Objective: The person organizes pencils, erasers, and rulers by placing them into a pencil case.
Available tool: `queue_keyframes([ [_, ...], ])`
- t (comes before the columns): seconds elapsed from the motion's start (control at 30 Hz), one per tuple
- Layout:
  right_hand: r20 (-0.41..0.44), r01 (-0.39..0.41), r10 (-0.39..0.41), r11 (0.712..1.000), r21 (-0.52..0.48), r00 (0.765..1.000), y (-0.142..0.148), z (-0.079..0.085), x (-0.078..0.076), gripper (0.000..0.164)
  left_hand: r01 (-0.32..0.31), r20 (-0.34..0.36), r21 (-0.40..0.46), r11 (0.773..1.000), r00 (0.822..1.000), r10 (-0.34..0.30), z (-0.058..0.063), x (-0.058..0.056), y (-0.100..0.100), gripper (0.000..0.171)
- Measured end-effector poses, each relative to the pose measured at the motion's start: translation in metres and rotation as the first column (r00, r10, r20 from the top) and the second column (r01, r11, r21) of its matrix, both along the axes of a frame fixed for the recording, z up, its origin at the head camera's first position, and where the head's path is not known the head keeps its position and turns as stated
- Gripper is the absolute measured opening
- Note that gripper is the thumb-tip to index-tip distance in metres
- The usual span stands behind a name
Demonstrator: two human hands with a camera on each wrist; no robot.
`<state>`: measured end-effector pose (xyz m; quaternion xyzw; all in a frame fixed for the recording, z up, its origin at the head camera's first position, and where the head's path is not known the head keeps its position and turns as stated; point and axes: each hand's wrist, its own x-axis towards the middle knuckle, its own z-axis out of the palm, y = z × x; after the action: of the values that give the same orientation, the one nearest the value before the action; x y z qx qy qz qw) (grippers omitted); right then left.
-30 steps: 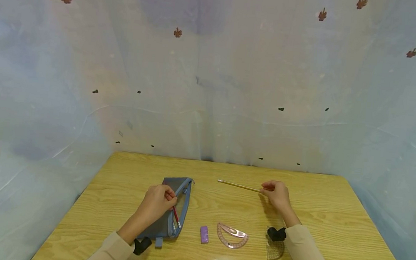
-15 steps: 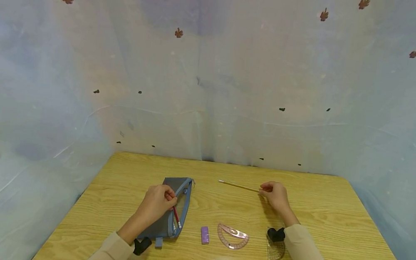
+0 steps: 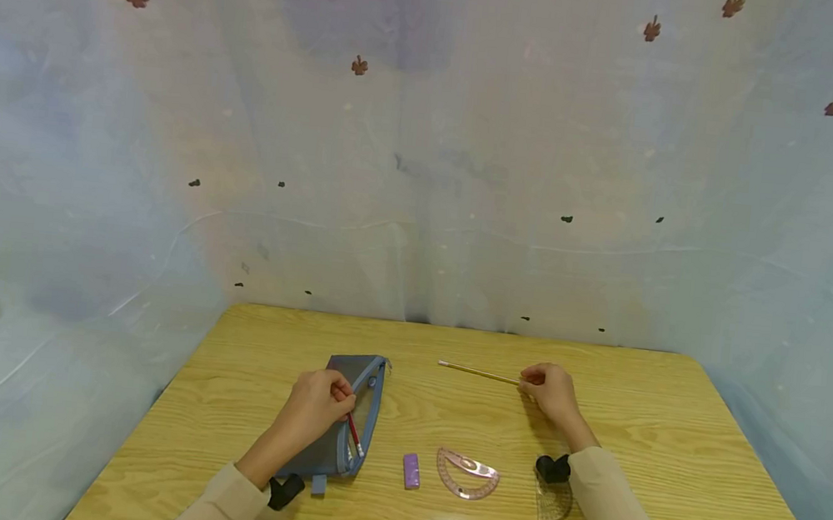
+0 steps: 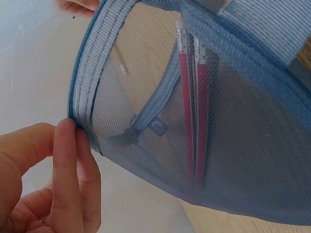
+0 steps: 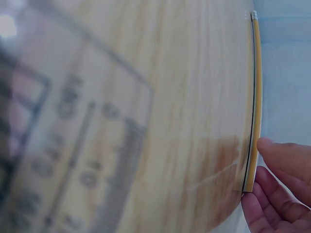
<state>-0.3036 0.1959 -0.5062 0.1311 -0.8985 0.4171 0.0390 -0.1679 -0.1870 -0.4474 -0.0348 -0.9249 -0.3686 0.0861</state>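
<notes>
My left hand [image 3: 316, 401] pinches the zipped edge of a grey-blue mesh pencil case [image 3: 326, 455], holding its mouth spread wide. Inside, seen through the mesh in the left wrist view, two red pencils [image 4: 187, 109] lie side by side with white erasers toward the opening. Farther right, the thumb and fingers of my right hand [image 3: 554, 393] pinch a yellow pencil [image 3: 477, 372] near one end. Its white eraser end points left, and the pencil lies low along the tabletop in the right wrist view.
Between my arms, a purple eraser [image 3: 411, 471] and a pink protractor [image 3: 446, 482] lie on the wood-grain table [image 3: 402, 409]. A clear protractor [image 3: 552, 507] sits partly under the right wrist's black camera mount. Behind the table's far edge hangs a pale curtain [image 3: 419, 235].
</notes>
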Motion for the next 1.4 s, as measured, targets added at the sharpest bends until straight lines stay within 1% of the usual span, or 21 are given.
queue_keyframes([
  [0.33, -0.026, -0.017, 0.018, 0.999, 0.036, 1.000, 0.0000, -0.0018, -0.0050, 0.013, 0.002, -0.005, 0.000, 1.000, 1.000, -0.002, 0.0005, 0.0003, -0.0008, 0.013],
  [0.6, -0.043, -0.041, 0.045, 0.995, 0.088, 0.998, -0.0017, 0.0001, -0.0032, 0.011, 0.009, -0.008, 0.003, 1.000, 1.000, -0.009, 0.0019, 0.0004, 0.0000, 0.012],
  [0.83, -0.011, -0.047, 0.048, 0.991, 0.126, 0.999, -0.0020, -0.0007, -0.0037, 0.007, 0.006, -0.003, 0.008, 1.000, 1.000, -0.006, 0.0025, 0.0007, 0.0003, 0.012],
  [0.9, -0.012, -0.051, 0.053, 0.990, 0.133, 0.999, -0.0018, -0.0011, -0.0043, 0.006, 0.005, -0.002, 0.006, 1.000, 1.000, -0.005, 0.0022, 0.0007, 0.0002, 0.012],
  [1.1, -0.060, -0.070, 0.080, 0.984, 0.162, 0.995, -0.0009, -0.0017, -0.0060, 0.005, 0.000, -0.009, -0.006, 1.000, 1.000, -0.001, 0.0015, 0.0004, -0.0001, 0.012],
  [1.2, -0.076, -0.084, 0.098, 0.981, 0.173, 0.992, -0.0010, -0.0015, -0.0050, 0.007, -0.004, -0.001, -0.003, 1.000, 1.000, 0.004, 0.0010, 0.0001, -0.0002, 0.012],
  [1.4, -0.088, -0.099, 0.116, 0.980, 0.175, 0.989, -0.0021, -0.0020, -0.0030, 0.005, -0.007, 0.006, 0.008, 1.000, 1.000, 0.007, 0.0010, 0.0005, 0.0004, 0.012],
])
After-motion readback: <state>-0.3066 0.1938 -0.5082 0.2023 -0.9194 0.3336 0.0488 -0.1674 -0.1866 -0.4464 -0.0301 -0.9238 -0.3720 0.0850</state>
